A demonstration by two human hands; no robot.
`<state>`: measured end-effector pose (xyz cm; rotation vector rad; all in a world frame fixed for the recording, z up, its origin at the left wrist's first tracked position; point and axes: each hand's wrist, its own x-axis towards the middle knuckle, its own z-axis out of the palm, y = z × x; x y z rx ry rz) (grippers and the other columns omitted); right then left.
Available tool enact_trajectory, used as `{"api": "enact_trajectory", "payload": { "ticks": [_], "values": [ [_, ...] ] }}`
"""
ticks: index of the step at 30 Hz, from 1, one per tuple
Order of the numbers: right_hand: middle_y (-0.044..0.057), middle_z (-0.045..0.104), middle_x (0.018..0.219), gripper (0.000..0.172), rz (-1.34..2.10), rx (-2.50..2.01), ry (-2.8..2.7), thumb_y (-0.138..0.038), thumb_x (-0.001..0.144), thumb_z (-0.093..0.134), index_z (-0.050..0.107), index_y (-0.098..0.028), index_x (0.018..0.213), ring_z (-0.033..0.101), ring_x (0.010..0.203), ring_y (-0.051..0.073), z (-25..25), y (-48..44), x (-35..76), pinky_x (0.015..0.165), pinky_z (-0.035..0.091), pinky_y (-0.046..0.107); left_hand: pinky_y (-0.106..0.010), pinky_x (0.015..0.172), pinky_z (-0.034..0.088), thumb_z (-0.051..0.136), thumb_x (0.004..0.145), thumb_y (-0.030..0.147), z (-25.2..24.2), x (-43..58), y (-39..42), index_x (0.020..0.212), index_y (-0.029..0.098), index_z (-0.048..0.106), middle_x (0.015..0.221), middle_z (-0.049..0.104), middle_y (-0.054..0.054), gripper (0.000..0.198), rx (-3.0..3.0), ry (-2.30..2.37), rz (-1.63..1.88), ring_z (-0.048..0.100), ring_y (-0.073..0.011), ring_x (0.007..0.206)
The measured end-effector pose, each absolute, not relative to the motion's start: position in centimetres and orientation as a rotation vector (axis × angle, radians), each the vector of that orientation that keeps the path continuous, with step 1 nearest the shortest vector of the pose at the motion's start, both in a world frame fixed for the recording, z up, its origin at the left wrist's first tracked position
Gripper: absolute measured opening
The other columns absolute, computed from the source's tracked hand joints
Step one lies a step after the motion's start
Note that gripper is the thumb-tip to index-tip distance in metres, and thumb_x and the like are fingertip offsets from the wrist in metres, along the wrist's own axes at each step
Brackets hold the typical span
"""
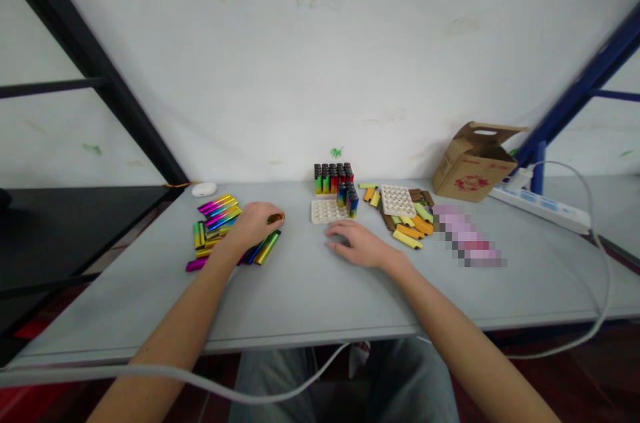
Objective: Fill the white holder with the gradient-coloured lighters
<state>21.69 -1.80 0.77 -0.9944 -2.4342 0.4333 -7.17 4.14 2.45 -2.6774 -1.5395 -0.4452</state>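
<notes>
My left hand (254, 226) is closed on a shiny gold sleeve (277, 218) whose end sticks out past the fingertips. Under and beside that hand lies a pile of metallic sleeves in gold, blue and pink, among them a pink-and-yellow sleeve (218, 203) and a yellow-green sleeve (269, 248). My right hand (361, 244) is low over the table, fingers slightly curled and apart, with nothing visible in it. Just beyond its fingers is a white tray with round pockets (325, 211). Rainbow-coloured, black-topped lighters (347, 198) stand upright at its right side; more lighters (333, 178) stand in rows behind.
Right of the tray, a second white pocketed tray (398, 201) lies on yellow, orange and brown pieces (409, 232). Further right are a pixelated pink item (465, 236), an open cardboard box (473, 163) and a power strip (543, 206). A white case (204, 190) sits back left. A white cable (270, 399) crosses the front.
</notes>
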Motion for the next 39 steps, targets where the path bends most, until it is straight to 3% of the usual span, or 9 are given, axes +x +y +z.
{"api": "enact_trajectory", "payload": {
  "ticks": [7, 12, 16, 20, 23, 27, 31, 35, 39],
  "values": [
    [0.016, 0.065, 0.117, 0.035, 0.762, -1.089, -2.022, -0.034, 0.089, 0.054, 0.058, -0.014, 0.117, 0.059, 0.108, 0.025, 0.5, -1.8, 20.7, 0.096, 0.044, 0.043, -0.044, 0.103, 0.039, 0.053, 0.089, 0.029, 2.4, -4.2, 2.9, 0.101, 0.023, 0.07, 0.107, 0.072, -0.007, 0.022, -2.7, -1.073, -0.887, 0.064, -0.0213, 0.107],
    [0.011, 0.07, 0.094, 0.042, 1.559, -0.959, -1.279, -0.049, 0.094, 0.04, 0.064, -0.015, 0.098, 0.065, 0.09, 0.02, 0.8, -1.1, 20.0, 0.083, 0.05, 0.035, -0.045, 0.103, 0.041, 0.054, 0.091, 0.019, 2.8, -1.2, 0.2, 0.11, 0.022, 0.066, 0.11, 0.071, -0.006, 0.023, -2.717, -0.676, -0.936, 0.057, -0.0218, 0.118],
    [0.007, 0.067, 0.074, 0.037, 1.849, -0.828, -0.926, -0.045, 0.093, 0.044, 0.064, -0.014, 0.087, 0.06, 0.067, 0.014, 1.3, -1.1, 19.9, 0.065, 0.048, 0.026, -0.046, 0.106, 0.039, 0.054, 0.091, 0.015, 2.4, 0.7, -1.5, 0.113, 0.024, 0.064, 0.111, 0.071, -0.004, 0.026, -2.711, -0.468, -0.913, 0.052, -0.0221, 0.123],
    [-0.002, 0.058, 0.062, 0.014, 1.895, -0.746, -0.886, -0.029, 0.078, 0.067, 0.061, -0.016, 0.079, 0.047, 0.053, 0.01, 1.6, -1.6, 19.8, 0.049, 0.036, 0.021, -0.046, 0.108, 0.038, 0.051, 0.093, 0.014, 2.0, 1.3, -2.1, 0.114, 0.025, 0.064, 0.115, 0.07, -0.003, 0.028, -2.709, -0.382, -0.844, 0.051, -0.0211, 0.126],
    [-0.002, 0.057, 0.063, 0.017, 1.866, -0.722, -0.897, -0.026, 0.072, 0.074, 0.062, -0.016, 0.079, 0.048, 0.055, 0.009, 1.9, -1.8, 19.9, 0.05, 0.037, 0.021, -0.047, 0.108, 0.038, 0.052, 0.092, 0.012, 2.0, 1.2, -2.1, 0.114, 0.026, 0.064, 0.118, 0.069, -0.003, 0.029, -2.695, -0.384, -0.861, 0.048, -0.0215, 0.129],
    [0.0, 0.063, 0.072, 0.015, 1.819, -0.769, -0.802, -0.027, 0.077, 0.071, 0.062, -0.017, 0.084, 0.056, 0.062, 0.011, 2.3, -1.8, 20.2, 0.056, 0.045, 0.022, -0.046, 0.103, 0.042, 0.057, 0.087, 0.011, 2.2, 0.8, -2.0, 0.111, 0.026, 0.064, 0.118, 0.068, -0.004, 0.028, -2.613, -0.444, -1.015, 0.05, -0.0227, 0.126],
    [0.002, 0.068, 0.085, 0.015, 1.805, -0.836, -0.802, -0.035, 0.089, 0.058, 0.055, -0.022, 0.097, 0.063, 0.069, 0.014, 2.6, -1.8, 20.5, 0.059, 0.051, 0.027, -0.042, 0.093, 0.049, 0.06, 0.085, 0.015, 2.1, 0.4, -1.4, 0.103, 0.025, 0.067, 0.105, 0.07, -0.006, 0.022, -2.574, -0.632, -1.164, 0.059, -0.0217, 0.109],
    [-0.001, 0.063, 0.076, 0.017, 1.784, -0.842, -0.912, -0.04, 0.09, 0.056, 0.053, -0.023, 0.093, 0.053, 0.053, 0.01, 3.1, -2.0, 20.6, 0.043, 0.039, 0.018, -0.039, 0.088, 0.051, 0.058, 0.086, 0.018, 1.7, 0.0, -0.8, 0.093, 0.022, 0.068, 0.094, 0.07, -0.006, 0.013, -2.545, -0.847, -1.248, 0.062, -0.0202, 0.095],
    [-0.002, 0.055, 0.067, 0.022, 1.856, -0.82, -0.848, -0.037, 0.094, 0.047, 0.059, -0.018, 0.091, 0.046, 0.051, 0.007, 3.6, -1.9, 20.7, 0.046, 0.039, 0.017, -0.038, 0.084, 0.051, 0.055, 0.088, 0.018, 1.5, -0.1, -0.4, 0.089, 0.02, 0.068, 0.089, 0.069, -0.007, 0.013, -2.552, -0.936, -1.272, 0.061, -0.0193, 0.088]
  ]
}}
